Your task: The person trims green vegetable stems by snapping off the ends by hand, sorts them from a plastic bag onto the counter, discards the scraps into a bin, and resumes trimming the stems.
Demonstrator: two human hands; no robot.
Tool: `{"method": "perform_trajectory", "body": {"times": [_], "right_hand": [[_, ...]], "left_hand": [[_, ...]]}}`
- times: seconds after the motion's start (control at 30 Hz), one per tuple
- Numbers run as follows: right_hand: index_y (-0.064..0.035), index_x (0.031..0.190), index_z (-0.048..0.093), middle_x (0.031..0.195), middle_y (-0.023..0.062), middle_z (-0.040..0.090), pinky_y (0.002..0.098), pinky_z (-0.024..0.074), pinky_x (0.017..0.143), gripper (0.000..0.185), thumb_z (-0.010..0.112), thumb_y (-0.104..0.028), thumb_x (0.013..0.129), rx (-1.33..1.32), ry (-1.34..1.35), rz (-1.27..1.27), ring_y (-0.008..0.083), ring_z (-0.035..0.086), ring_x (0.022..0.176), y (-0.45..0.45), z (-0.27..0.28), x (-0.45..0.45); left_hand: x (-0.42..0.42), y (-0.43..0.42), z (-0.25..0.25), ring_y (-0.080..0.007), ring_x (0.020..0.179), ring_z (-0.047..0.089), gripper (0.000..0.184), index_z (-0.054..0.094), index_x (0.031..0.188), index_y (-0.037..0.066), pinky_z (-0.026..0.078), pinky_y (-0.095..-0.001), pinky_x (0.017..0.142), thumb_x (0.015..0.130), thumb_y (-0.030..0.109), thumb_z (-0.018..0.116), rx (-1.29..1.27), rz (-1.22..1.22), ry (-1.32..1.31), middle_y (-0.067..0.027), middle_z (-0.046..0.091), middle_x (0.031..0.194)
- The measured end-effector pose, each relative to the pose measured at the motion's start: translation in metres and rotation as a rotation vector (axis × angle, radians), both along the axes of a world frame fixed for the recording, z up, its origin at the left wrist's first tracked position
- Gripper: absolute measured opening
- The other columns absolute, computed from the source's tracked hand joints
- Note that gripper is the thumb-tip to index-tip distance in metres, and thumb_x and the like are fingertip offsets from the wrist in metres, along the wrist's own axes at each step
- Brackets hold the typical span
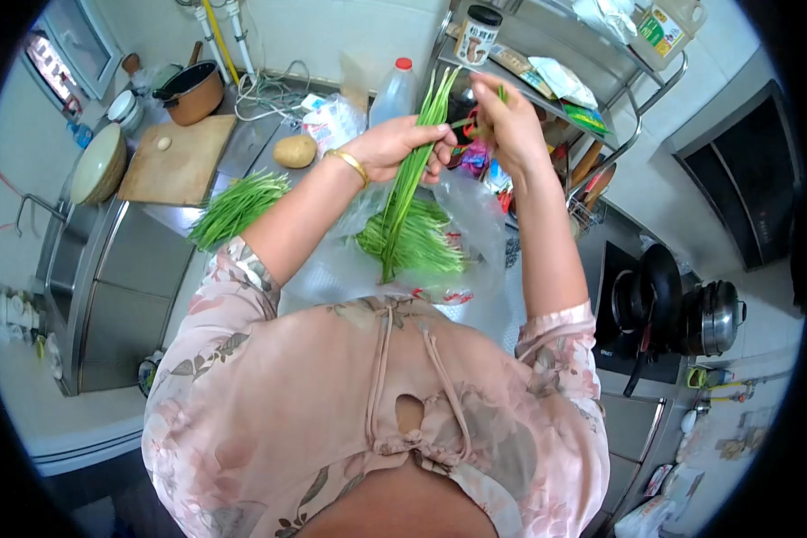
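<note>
I have both hands raised over the counter (pixel 502 300), a narrow gap between them. Beyond the right hand (pixel 511 130), the edge of the metal rack (pixel 635 115) bounds that side, and a jar (pixel 478 38) stands on it, above the fingertips in my view. Beyond the left hand (pixel 405 151), a clear bottle (pixel 393 95) with a red cap rises close by, so the room on that side is tight. To the left of the left fingers sit a crumpled white bag (pixel 334 124), then a potato (pixel 295 151), and farther out a wooden board (pixel 170 170) with its edge near a brown pot (pixel 194 95).

Below the fingers, a thin, see-through plastic bag (pixel 482 213) lies wrinkled and open around a heap of slim green stalks (pixel 426 244). A second heap (pixel 239 208), of the same slim, smooth kind, lies out past the left wrist, which wears a shiny gold-coloured bracelet (pixel 349 168). The potato is rounded and matt.

The left fingers are closed round the long bundle (pixel 406 188), gripping it partway up; its pale ends point away from me and its green length hangs down over the heap in the bag. The right fingers are curled together in a pinch, with a short green piece (pixel 502 93) showing between them; the blur there hides its full length.
</note>
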State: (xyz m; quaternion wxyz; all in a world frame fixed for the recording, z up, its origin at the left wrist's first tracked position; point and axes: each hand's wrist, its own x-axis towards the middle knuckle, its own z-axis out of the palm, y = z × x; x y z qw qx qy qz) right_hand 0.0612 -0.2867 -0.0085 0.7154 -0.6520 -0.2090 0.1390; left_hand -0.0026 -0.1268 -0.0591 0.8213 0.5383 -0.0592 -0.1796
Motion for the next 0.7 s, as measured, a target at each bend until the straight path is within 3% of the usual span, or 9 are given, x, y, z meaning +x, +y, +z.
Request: {"method": "perform_trajectory", "body": {"times": [0.03,0.17,0.3,0.4,0.5,0.57,0.7], "right_hand": [[-0.0048,0.098,0.056,0.056,-0.0048,0.044,0.0193,0.0248,0.038,0.021,0.057,-0.018,0.082,-0.001,-0.049,-0.019,0.0037,0.035,0.044,0.007,-0.002,0.007],[-0.0032,0.088,0.06,0.06,-0.0048,0.047,0.0191,0.0258,0.039,0.017,0.058,-0.018,0.081,-0.024,-0.244,-0.037,0.0026,0.036,0.047,0.024,-0.011,0.028],[-0.0066,0.083,0.058,0.062,-0.0049,0.046,0.0192,0.0263,0.041,0.014,0.057,-0.02,0.081,0.074,0.012,-0.014,0.0023,0.037,0.051,0.013,-0.017,0.029],[-0.0069,0.081,0.057,0.062,-0.005,0.047,0.019,0.0283,0.043,0.016,0.058,-0.023,0.08,-0.108,0.0,0.092,0.0031,0.038,0.051,0.002,-0.029,0.012],[-0.006,0.079,0.058,0.064,-0.0039,0.049,0.0192,0.0324,0.048,0.017,0.062,-0.022,0.077,-0.28,-0.016,0.159,0.0042,0.041,0.055,-0.005,-0.034,-0.018],[-0.0041,0.075,0.058,0.067,-0.0035,0.052,0.0207,0.0355,0.053,0.018,0.065,-0.021,0.075,-0.258,-0.125,0.184,0.005,0.043,0.061,0.0,-0.051,-0.018],[-0.0041,0.075,0.058,0.065,-0.003,0.051,0.0215,0.0358,0.053,0.017,0.065,-0.02,0.074,-0.235,-0.172,0.16,0.0053,0.043,0.06,0.014,-0.061,-0.019]], "left_hand": [[0.002,0.0,-0.001,-0.0118,0.063,0.058,0.023,0.052,0.091,0.005,0.051,-0.0279,0.058,0.088,0.027,0.046,-0.011,-0.015,0.0,-0.0031,0.056,0.075],[0.005,0.005,0.001,-0.0137,0.067,0.06,0.025,0.052,0.094,0.004,0.053,-0.0298,0.062,0.09,0.027,0.042,-0.024,-0.046,-0.019,-0.0058,0.059,0.078],[0.011,0.019,0.007,-0.0229,0.083,0.059,0.025,0.05,0.096,0.003,0.05,-0.0384,0.074,0.09,0.026,0.04,-0.128,0.06,0.005,-0.0137,0.058,0.093],[0.012,0.03,0.012,-0.0308,0.104,0.051,0.027,0.047,0.1,0.002,0.045,-0.0475,0.084,0.09,0.025,0.039,-0.264,0.164,0.025,-0.0206,0.05,0.112],[0.014,0.035,0.014,-0.0304,0.107,0.049,0.028,0.046,0.106,0.002,0.045,-0.0476,0.084,0.09,0.025,0.039,-0.26,0.227,0.019,-0.0206,0.048,0.114],[0.014,0.034,0.015,-0.0304,0.109,0.047,0.031,0.043,0.112,0.002,0.045,-0.0469,0.085,0.09,0.024,0.039,-0.248,0.237,0.003,-0.0196,0.045,0.118],[0.016,0.026,0.015,-0.0292,0.11,0.046,0.033,0.04,0.115,0.002,0.044,-0.0443,0.087,0.09,0.023,0.041,-0.271,0.229,-0.004,-0.0183,0.044,0.12]]}}
